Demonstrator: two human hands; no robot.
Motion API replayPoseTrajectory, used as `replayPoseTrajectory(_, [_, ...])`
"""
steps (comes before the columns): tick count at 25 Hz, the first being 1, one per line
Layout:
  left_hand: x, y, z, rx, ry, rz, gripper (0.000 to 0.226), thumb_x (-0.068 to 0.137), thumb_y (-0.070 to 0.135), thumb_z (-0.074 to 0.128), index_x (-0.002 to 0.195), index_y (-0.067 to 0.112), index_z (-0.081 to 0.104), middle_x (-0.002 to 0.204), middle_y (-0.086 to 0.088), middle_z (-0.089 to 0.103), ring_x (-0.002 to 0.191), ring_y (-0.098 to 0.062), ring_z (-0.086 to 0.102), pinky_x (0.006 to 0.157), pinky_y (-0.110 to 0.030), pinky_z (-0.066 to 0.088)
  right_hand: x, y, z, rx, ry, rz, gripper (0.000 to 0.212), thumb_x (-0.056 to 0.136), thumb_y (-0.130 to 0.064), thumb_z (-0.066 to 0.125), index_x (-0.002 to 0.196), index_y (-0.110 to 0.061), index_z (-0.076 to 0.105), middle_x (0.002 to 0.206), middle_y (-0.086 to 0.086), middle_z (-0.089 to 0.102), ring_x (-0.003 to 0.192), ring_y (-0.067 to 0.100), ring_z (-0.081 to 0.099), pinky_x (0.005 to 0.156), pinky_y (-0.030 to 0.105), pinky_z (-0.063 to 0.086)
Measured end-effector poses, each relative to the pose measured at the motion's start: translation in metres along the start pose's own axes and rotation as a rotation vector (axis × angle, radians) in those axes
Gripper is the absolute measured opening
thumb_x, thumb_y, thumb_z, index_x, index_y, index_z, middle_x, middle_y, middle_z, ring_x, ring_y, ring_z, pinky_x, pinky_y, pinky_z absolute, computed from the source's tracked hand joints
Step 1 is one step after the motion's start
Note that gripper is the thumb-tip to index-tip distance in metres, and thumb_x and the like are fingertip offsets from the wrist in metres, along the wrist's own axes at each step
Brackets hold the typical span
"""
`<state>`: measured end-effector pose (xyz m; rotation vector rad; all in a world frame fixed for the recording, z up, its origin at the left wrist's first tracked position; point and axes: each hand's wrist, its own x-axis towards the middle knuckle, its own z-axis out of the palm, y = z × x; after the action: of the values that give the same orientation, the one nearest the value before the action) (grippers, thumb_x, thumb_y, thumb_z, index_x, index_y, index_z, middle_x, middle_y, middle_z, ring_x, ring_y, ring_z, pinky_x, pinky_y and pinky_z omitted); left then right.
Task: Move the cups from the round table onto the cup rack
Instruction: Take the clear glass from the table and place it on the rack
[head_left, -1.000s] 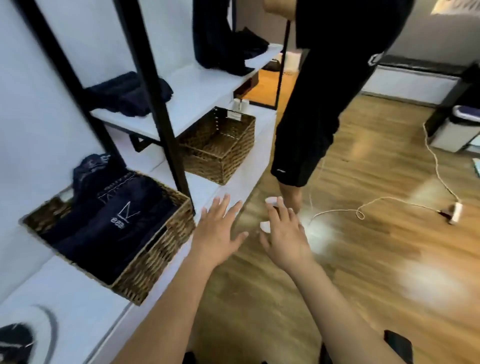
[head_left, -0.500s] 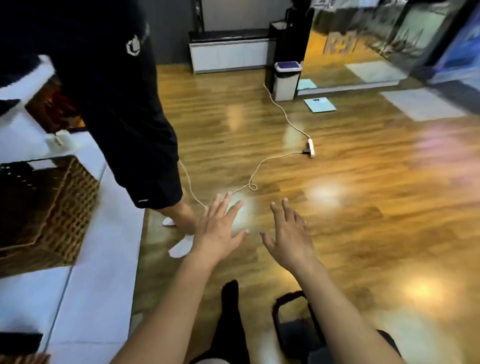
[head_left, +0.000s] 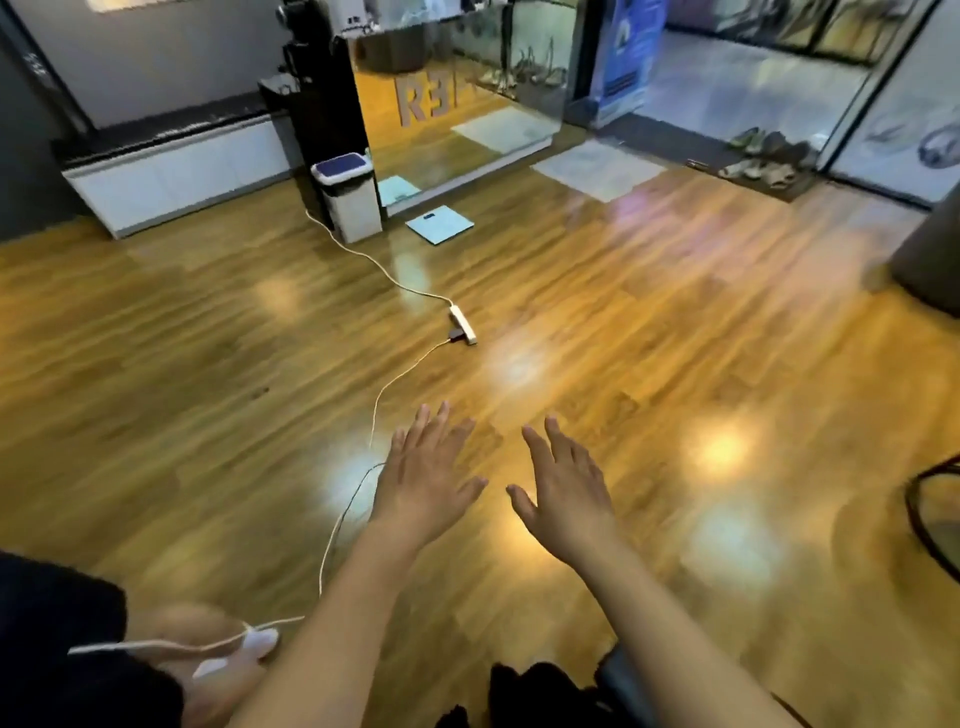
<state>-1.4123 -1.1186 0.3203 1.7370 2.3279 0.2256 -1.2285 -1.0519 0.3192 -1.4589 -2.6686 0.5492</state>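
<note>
1. Cups, round table and cup rack lie outside the head view; nothing of them shows near either hand.
2. Left hand (head_left: 423, 480) is stretched forward over the floor, back up, fingers straight and slightly fanned, thumb out to the side; it has hold of nothing.
3. Right hand (head_left: 566, 491) is just beside it, apart from it, likewise flat with straight, spread fingers and nothing in its grasp.
4. Below both hands runs a glossy wooden plank floor (head_left: 675, 322), honey-brown, with bright blurred light reflections.
5. A thin white cable (head_left: 379, 400) snakes across the planks to a white oblong power strip (head_left: 463, 325), well ahead of the left hand.
6. Farther back stand a white boxy bin (head_left: 349, 200) with a dark blue lid and, near it, a pale blue square scale (head_left: 439, 223) flat on the floor.
7. At the lower left, another person's bare leg (head_left: 208, 654) in dark shorts appears, blurred.
8. A dark curved rim (head_left: 919, 514) cuts in at the right edge; what it belongs to I cannot tell.
</note>
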Motion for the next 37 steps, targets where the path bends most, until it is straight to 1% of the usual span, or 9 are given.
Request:
replayPoseTrajectory(6, [0.176,0.083,0.012,0.036,-0.06,0.278,0.077,0.098,0.064,0.047,0.161,0.038,0.012,0.173,0.005,-0.003,0.158,-0.02,-0.011,0.127,-0.047,0.001,0.106,0.114,-0.041,0.075,0.139,0.248,0.074,0.098,-0.053,0.05,0.157,-0.025,0.016,0.168,0.008,0.007,0.149,0.034,0.022,0.117,0.051,0.028])
replayPoseTrajectory(9, [0.25,0.13,0.019,0.068,-0.093,0.339,0.077,0.098,0.064,0.047,0.161,0.038,0.012,0.173,0.005,-0.003,0.158,-0.02,-0.01,0.127,-0.046,0.002,0.145,0.173,-0.062,0.11,0.162,0.331,0.074,0.098,-0.053,0.051,0.157,-0.024,0.017,0.168,0.008,0.007,0.149,0.032,0.022,0.118,0.049,0.028])
replayPoseTrajectory(13, [0.354,0.232,0.024,0.041,-0.146,0.457,0.077,0.097,0.063,0.05,0.16,0.039,0.014,0.173,0.005,0.0,0.158,-0.019,-0.009,0.128,-0.046,0.004,0.188,0.275,-0.115,0.118,0.2,0.438,0.075,0.098,-0.054,0.049,0.158,-0.024,0.014,0.169,0.007,0.004,0.149,0.032,0.022,0.118,0.046,0.027])
replayPoseTrajectory(15, [0.4,0.294,0.039,0.027,-0.146,0.555,0.077,0.097,0.062,0.052,0.16,0.039,0.015,0.173,0.006,0.002,0.159,-0.019,-0.006,0.128,-0.046,0.006,0.195,0.331,-0.14,0.132,0.251,0.542,0.075,0.098,-0.054,0.049,0.158,-0.024,0.015,0.169,0.007,0.004,0.149,0.031,0.023,0.118,0.045,0.026])
replayPoseTrajectory(22, [0.49,0.511,0.095,-0.024,-0.239,0.916,0.076,0.097,0.06,0.054,0.16,0.039,0.017,0.172,0.007,0.004,0.159,-0.018,-0.002,0.126,-0.044,0.008,0.17,0.494,-0.195,0.157,0.427,0.885,0.075,0.099,-0.054,0.047,0.159,-0.027,0.01,0.169,0.004,0.002,0.151,0.028,0.018,0.12,0.043,0.023])
replayPoseTrajectory(26, [0.53,0.623,0.143,-0.047,-0.308,1.081,0.077,0.097,0.061,0.053,0.161,0.037,0.017,0.172,0.005,0.004,0.159,-0.02,-0.004,0.126,-0.045,0.007,0.161,0.59,-0.212,0.196,0.496,1.018,0.074,0.098,-0.053,0.049,0.158,-0.029,0.012,0.169,0.001,0.002,0.152,0.027,0.016,0.12,0.045,0.025])
replayPoseTrajectory(31, [0.587,0.777,0.195,-0.044,-0.467,1.216,0.077,0.099,0.058,0.052,0.162,0.035,0.014,0.172,0.006,0.001,0.159,-0.019,-0.006,0.127,-0.046,0.007,0.159,0.717,-0.249,0.283,0.546,1.18,0.073,0.097,-0.051,0.052,0.157,-0.032,0.013,0.169,-0.004,0.002,0.151,0.026,0.018,0.118,0.045,0.03])
replayPoseTrajectory(33, [0.601,0.836,0.204,-0.041,-0.491,1.274,0.076,0.099,0.056,0.052,0.162,0.035,0.013,0.173,0.006,0.001,0.158,-0.018,-0.006,0.126,-0.043,0.005,0.155,0.761,-0.27,0.304,0.575,1.222,0.074,0.097,-0.051,0.053,0.157,-0.033,0.013,0.168,-0.007,0.003,0.15,0.025,0.02,0.115,0.044,0.033])
replayPoseTrajectory(37, [0.623,0.938,0.227,-0.044,-0.57,1.359,0.078,0.1,0.052,0.054,0.162,0.034,0.011,0.172,0.008,0.003,0.158,-0.016,-0.004,0.127,-0.042,0.006,0.144,0.841,-0.29,0.384,0.685,1.325,0.075,0.097,-0.05,0.055,0.157,-0.03,0.014,0.167,-0.008,0.006,0.147,0.023,0.023,0.111,0.042,0.037])
